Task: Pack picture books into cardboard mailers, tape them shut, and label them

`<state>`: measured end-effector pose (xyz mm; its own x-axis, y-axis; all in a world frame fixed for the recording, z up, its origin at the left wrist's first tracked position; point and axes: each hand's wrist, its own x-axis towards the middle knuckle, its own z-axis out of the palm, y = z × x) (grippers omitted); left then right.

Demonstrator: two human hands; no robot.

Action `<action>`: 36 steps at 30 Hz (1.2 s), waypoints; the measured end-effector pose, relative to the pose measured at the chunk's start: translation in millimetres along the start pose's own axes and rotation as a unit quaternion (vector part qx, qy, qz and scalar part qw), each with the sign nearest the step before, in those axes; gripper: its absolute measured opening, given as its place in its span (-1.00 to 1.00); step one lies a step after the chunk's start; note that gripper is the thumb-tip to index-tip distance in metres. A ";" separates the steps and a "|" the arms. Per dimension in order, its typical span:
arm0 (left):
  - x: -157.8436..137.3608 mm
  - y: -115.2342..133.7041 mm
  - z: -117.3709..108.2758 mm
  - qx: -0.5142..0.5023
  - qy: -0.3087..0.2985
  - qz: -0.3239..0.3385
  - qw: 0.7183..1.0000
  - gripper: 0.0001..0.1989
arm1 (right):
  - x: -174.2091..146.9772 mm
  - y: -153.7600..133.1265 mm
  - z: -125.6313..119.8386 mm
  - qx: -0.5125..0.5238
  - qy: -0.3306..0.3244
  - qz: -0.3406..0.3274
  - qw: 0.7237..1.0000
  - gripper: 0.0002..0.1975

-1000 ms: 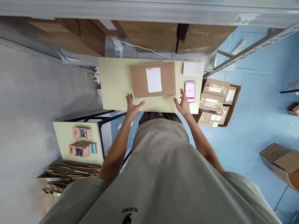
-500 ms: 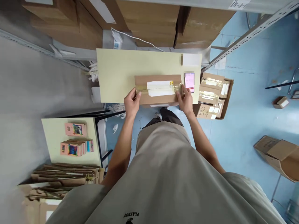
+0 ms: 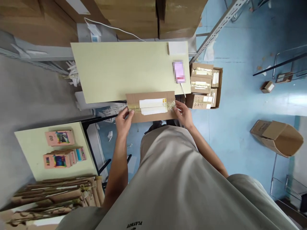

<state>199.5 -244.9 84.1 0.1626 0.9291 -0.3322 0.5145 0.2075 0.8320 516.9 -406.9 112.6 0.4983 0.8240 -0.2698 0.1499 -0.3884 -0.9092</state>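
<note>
In the head view, we find both hands pinching a cardboard box at its opposite ends: the left hand (image 3: 123, 121) has its thumb on the upper face of the box (image 3: 151, 118), and the right hand (image 3: 183, 114) grips the other end beside shiny tape (image 3: 171, 104). We record the box in front of the person's body, its far edge overlapping the near edge of the pale surface (image 3: 120, 70); whether the two touch, we cannot tell. White labels (image 3: 153, 110) lie on its upper face. On the surface's right side we note a phone (image 3: 179, 71), its screen blurred, and beyond it a white block (image 3: 177, 48). Right of the surface stands a carton (image 3: 220, 91) holding taped boxes (image 3: 200, 85). At left, a smaller table (image 3: 30, 140) carries pink packs (image 3: 59, 138), with folded cardboard (image 3: 55, 195) just beside it.
</note>
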 end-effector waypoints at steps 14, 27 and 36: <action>-76.4 113.4 174.2 0.194 -0.162 -0.033 0.967 -0.68 | -27.7 65.3 -213.2 -0.071 0.038 0.117 0.990 -0.47; -47.3 259.9 460.5 0.191 -0.235 0.148 0.941 -0.71 | 53.9 182.9 -467.8 0.007 0.226 0.055 0.973 -0.34; 36.9 280.1 559.7 0.047 -0.225 0.197 0.953 -0.53 | 178.1 234.2 -506.9 0.083 0.281 -0.015 0.956 -0.50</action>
<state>820.8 -323.8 56.2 0.6923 0.6997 -0.1766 0.4088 -0.1787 0.8949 1073.7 -560.3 12.3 0.8830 0.4638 -0.0725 0.0564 -0.2582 -0.9644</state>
